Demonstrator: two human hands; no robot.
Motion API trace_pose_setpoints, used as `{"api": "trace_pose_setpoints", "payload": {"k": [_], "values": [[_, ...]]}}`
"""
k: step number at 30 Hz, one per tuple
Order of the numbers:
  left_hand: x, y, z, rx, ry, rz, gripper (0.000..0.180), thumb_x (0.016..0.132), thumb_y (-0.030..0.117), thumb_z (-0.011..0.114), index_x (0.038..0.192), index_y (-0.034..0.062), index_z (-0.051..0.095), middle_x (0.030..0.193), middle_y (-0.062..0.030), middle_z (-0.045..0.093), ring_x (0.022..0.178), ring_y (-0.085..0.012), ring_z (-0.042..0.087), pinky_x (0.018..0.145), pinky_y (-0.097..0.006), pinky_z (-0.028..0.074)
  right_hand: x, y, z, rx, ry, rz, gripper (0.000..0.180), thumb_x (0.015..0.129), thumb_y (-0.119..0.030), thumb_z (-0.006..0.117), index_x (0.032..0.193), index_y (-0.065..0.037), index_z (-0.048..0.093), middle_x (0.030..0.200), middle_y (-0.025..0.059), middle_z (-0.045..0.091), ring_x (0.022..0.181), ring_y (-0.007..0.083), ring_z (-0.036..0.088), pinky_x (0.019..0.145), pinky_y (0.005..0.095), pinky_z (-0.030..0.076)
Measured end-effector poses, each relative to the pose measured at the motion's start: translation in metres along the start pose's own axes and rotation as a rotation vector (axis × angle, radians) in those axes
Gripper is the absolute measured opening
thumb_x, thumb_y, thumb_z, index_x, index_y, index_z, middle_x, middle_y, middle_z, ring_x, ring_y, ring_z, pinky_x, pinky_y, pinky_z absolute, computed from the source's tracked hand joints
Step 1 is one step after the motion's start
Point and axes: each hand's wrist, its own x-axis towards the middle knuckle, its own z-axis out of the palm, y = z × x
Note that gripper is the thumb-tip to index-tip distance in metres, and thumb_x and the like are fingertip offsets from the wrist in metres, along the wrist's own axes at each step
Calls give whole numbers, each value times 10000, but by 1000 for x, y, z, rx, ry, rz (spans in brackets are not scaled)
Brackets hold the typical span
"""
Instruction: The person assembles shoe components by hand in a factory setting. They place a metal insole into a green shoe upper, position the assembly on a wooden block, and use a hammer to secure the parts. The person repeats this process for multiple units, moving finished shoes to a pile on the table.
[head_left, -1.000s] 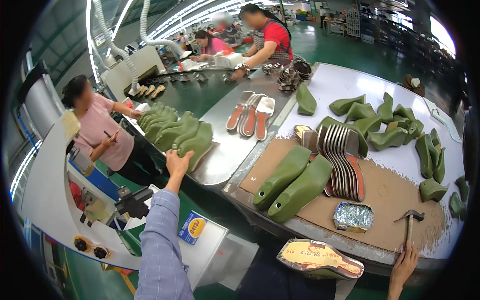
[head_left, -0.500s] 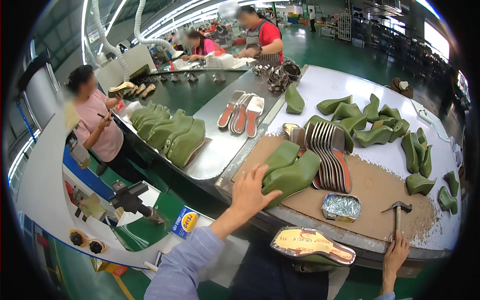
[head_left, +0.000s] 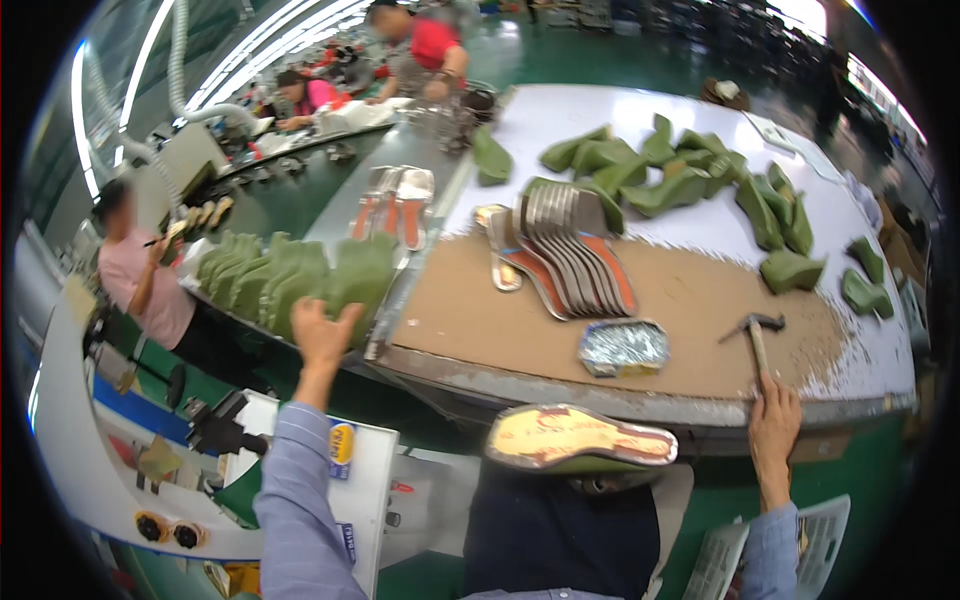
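Observation:
My left hand (head_left: 326, 338) reaches over the near end of a row of green shoe lasts (head_left: 358, 272) at the left. Its thumb and fingers are apart, and motion blur hides whether it touches the nearest last. In my right hand (head_left: 774, 424) is the wooden handle of a hammer (head_left: 757, 345), whose dark head rests on the brown board. An upturned green last with a yellowish insole on its sole (head_left: 560, 436) lies above my lap. A stack of insoles (head_left: 570, 250) with red-brown and metallic faces stands on the board, near an open tin of small metal nails (head_left: 622, 347).
Loose green lasts (head_left: 670, 185) are scattered over the white worktop (head_left: 530, 110). More insoles (head_left: 408, 205) lie on the metal table at left. A person in pink (head_left: 150, 280) stands at left; others work farther back. A white machine (head_left: 75, 440) borders my left side.
My left hand has moved left from the bench to the row of lasts. The two lasts it was touching no longer stand at the bench edge. My view has shifted; the right hand keeps the hammer.

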Motion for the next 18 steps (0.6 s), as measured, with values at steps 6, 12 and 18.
{"api": "trace_pose_setpoints", "payload": {"k": [6, 12, 18], "values": [[0, 30, -27, -105, -26, -9, 581, 847, 294, 831, 1245, -28, 556, 1267, -241, 604, 1198, -369, 580, 1025, -454, 456, 4, -81, -66, 544, -67, -190, 624, 858, -323, 793, 1361, -32, 565, 1308, 181, 591, 1162, 411, 577, 1006, 500, 454], [-215, 170, -100, -1213, -194, -408, 305, 1017, 204, 626, 1192, 15, 462, 893, -81, 585, 795, -159, 592, 719, -307, 511, 2, -157, -54, 842, -400, -410, 777, 682, -248, 927, 1382, -173, 596, 1116, 150, 616, 953, 344, 681, 792, 427, 587], [-255, 313, -119, -1847, -759, -572, 940, 907, 263, 801, 1549, 6, 165, 1517, -197, 355, 1458, -309, 336, 1196, -458, 315, -13, -171, -54, 841, -228, -299, 755, 639, -159, 940, 1326, -109, 631, 1130, 162, 625, 918, 362, 683, 783, 420, 586]]}}
